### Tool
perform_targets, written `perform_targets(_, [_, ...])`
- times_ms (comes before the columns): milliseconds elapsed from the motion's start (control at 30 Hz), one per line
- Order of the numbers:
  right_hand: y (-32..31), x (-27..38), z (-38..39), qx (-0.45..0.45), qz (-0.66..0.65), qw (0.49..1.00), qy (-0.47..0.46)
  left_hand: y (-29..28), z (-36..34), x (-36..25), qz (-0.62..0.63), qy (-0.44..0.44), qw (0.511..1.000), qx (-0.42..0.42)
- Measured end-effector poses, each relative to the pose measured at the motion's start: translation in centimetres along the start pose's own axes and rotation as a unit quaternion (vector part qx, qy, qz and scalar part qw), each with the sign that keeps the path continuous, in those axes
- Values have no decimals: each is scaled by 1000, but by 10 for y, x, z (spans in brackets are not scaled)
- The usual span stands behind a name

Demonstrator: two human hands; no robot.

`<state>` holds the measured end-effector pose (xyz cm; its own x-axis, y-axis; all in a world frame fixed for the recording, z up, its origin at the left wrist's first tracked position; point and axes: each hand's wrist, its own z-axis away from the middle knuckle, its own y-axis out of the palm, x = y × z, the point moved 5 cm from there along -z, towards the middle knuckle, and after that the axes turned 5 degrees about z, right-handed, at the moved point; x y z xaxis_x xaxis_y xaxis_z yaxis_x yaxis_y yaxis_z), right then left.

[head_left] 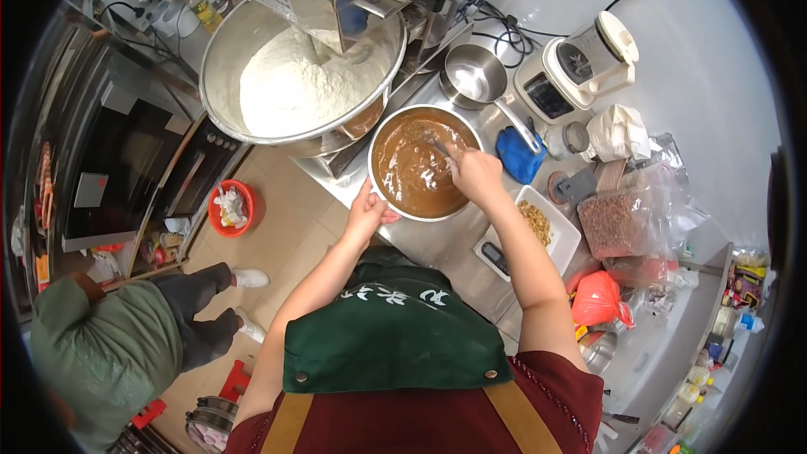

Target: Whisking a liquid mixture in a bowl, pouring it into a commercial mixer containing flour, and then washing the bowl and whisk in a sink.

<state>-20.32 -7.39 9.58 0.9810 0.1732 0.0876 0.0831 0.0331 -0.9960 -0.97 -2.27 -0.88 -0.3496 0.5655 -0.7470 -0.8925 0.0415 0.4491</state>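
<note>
Both of your 2 bare hands are at a round, pale-rimmed metal bowl (371,170) of glossy brown liquid (412,181), which sits in front of you on the silver metal tabletop (437,240). Your left hand (370,214) is spread, thumb apart from fingers, against the bowl's outer wall at its near left side. Your right hand (477,175) reaches over the right rim, its fingers closed around a slim grey utensil (436,145) whose lower end is hidden in the liquid.

Just beyond the bowl, slightly right, stands a shiny silver saucepan (473,76), its long handle pointing right and toward you, near a crumpled blue cloth (519,154). Right of your right forearm is a white rectangular tray (568,240) of brown crumbly pieces. Farther right lie a clear plastic bag of small reddish-brown bits (618,223) and a knotted red plastic bag (601,298). A white blender with a clear jug (546,80) stands behind the saucepan's handle.

Beyond the bowl to the left is a large steel mixing bowl (220,109) heaped with white powder (286,84). On the tiled floor at left are 1 round red bin (255,208) and a person in a green top and dark trousers (126,345).
</note>
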Motion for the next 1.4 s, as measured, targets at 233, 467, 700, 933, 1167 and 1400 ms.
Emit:
perform_targets(233, [-18, 5, -1, 5, 4, 1000, 31, -3, 0, 0, -10, 5, 1000, -9])
perform_targets(467, [-9, 13, -6, 13, 0, 1000, -22, 4, 2, -8, -32, 4, 999, -4])
perform_targets(700, [-2, 2, -10, 48, 21, 999, -8, 2, 2, -5, -18, 4, 1000, -6])
perform_targets(933, [-12, 14, -7, 2, -15, 999, 30, -1, 0, -1, -13, 13, 1000, -7])
perform_targets(1167, [-7, 62, 35, -13, 32, 990, -139, 1, 0, -2, 11, 15, 1000, -13])
perform_targets(1400, [-19, 64, 17, -60, 69, 991, -93, -2, -1, -1, -21, 11, 1000, -9])
